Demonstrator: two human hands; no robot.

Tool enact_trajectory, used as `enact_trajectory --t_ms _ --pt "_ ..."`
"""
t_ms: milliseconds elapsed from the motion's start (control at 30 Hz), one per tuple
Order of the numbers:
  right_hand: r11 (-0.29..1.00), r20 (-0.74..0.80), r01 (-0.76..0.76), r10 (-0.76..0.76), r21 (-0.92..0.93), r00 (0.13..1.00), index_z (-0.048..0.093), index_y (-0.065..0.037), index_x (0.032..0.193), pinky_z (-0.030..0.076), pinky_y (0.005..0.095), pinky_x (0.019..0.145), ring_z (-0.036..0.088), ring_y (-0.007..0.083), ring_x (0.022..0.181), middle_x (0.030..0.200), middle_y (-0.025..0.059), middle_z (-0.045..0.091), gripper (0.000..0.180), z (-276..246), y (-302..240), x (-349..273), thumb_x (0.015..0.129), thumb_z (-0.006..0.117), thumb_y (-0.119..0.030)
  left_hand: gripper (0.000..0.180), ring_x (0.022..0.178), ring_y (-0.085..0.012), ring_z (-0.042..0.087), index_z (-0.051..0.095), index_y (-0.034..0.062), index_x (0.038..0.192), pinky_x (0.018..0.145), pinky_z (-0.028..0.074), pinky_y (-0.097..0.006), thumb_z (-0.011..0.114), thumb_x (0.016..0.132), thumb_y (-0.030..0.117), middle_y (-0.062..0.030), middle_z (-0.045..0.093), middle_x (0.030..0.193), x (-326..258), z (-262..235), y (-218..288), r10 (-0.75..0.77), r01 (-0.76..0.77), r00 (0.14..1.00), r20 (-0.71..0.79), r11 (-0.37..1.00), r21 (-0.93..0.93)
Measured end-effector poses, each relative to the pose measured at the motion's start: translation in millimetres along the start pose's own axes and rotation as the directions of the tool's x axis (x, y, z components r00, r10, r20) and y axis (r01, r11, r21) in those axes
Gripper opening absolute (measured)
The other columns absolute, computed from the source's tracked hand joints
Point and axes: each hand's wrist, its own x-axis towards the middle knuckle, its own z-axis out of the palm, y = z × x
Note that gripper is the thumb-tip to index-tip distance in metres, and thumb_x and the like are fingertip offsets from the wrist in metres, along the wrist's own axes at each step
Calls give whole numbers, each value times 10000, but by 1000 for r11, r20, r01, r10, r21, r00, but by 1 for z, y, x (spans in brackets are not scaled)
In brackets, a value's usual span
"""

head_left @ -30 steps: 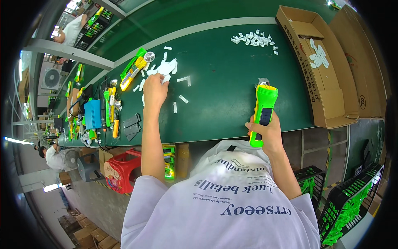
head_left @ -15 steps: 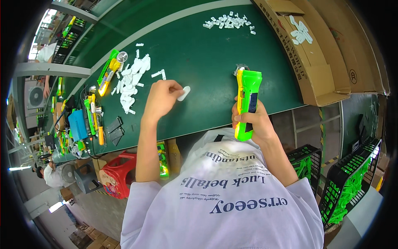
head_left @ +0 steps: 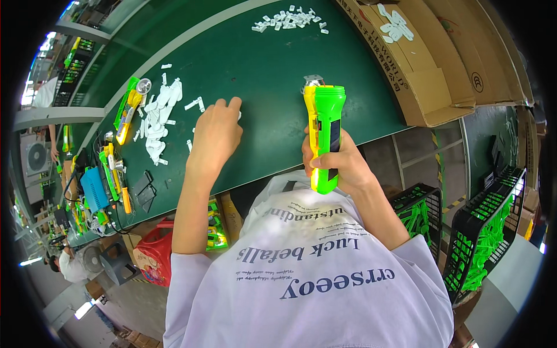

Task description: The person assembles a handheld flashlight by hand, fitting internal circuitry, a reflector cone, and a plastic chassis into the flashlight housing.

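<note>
My right hand is wrapped round the lower part of a green and yellow flashlight. The flashlight stands nearly upright, with a clear lamp part and a small metal plate at its top end and a dark panel along its side. My left hand is closed above the green table, back of the hand up. A white sliver of a small plastic piece shows at its fingertips; the rest is hidden by the fingers. Beside that hand lie loose white pieces, and a larger pile of white plastic pieces is further left.
More small white parts lie at the table's far side. An open cardboard box stands at right with white pieces on its flap. Other flashlights and a blue box are at left. Black crates hold green parts at lower right.
My left hand has turned so its back covers most of the white piece, which was in plain sight between the fingers. The flashlight remains in my right hand; the whole view has shifted slightly.
</note>
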Motion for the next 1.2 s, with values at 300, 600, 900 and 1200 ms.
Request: enact_trajectory --t_ms 300,600,900,1200 --pt "1000 43 -5 5 -2 999 480 -22 1146 518 332 596 614 191 658 799 93 594 529 0 0 -5 652 663 21 310 828 -356 611 538 1 1026 746 509 -430 654 741 -28 -183 572 867 3 -1 2 108 -109 994 24 992 66" --pt "1000 15 -20 20 4 1000 475 4 1156 534 353 619 632 216 679 823 105 609 542 0 6 -7 636 628 13 324 850 -134 642 575 1 1054 699 529 -250 733 774 38 -72 645 972 -20 -20 68 175 -91 984 -19 415 -905" --pt "999 70 -37 36 10 997 473 16 1154 550 369 627 635 231 678 804 112 612 560 -2 3 -6 607 592 19 357 843 -137 641 557 -22 1091 697 531 -253 720 778 35 -82 637 970 -20 -7 78 98 -49 995 -16 342 -938" --pt "998 103 -61 59 16 993 452 28 1214 541 357 634 633 218 677 806 103 602 635 0 1 -7 595 594 18 330 769 -172 647 589 -3 1024 607 538 -279 730 740 89 -97 656 876 -22 -3 81 50 -114 993 -103 354 -928"
